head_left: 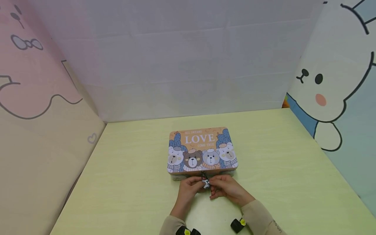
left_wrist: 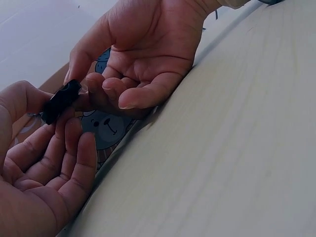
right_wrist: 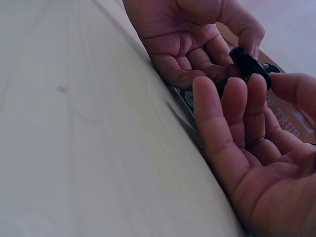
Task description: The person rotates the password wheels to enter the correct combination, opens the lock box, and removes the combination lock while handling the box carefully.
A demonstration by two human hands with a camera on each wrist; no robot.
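A rectangular tin box with cartoon bears and the word LOVE on its lid sits shut on the table. At its front clasp is a small, shiny padlock, dark in the left wrist view. My left hand pinches the padlock from the left between thumb and fingers. From the other side, my right hand pinches it with thumb and forefinger, its other fingers loosely bent. Both hands are close against the box front. In the right wrist view the fingers partly cover the padlock, and I cannot tell whether its shackle is fastened.
The pale yellow table spreads around the box on all sides. A whitish sheet stands behind it, with cartoon-printed panels at both sides. Black wrist straps lie near the sleeves.
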